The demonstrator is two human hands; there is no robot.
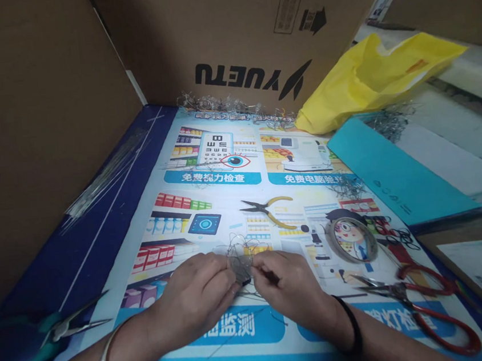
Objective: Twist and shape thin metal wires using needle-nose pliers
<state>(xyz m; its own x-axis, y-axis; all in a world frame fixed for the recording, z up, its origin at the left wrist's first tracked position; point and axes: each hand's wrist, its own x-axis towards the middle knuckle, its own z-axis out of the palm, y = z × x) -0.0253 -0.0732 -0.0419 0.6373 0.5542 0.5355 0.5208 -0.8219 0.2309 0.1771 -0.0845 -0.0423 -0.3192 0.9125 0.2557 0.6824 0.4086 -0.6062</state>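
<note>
Your left hand [196, 294] and right hand [291, 287], both pinched closed on wire bundle [241, 262], nearer you than yellow-handled pliers [264, 207]; uneven pull could kink it, weak pinch drop it.

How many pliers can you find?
2: yellow-handled metal pliers lying open on the colourful printed paper sheet, and green-handled metal pliers at the picture's lower left. Others could be hidden.

Wire bundle [241, 256] part. hidden by L hand [200, 285], too fine to ID. Green-handled pliers [52, 332], near L: blurred, handles cut off. Far carton [208, 29]: top cut off.
</note>
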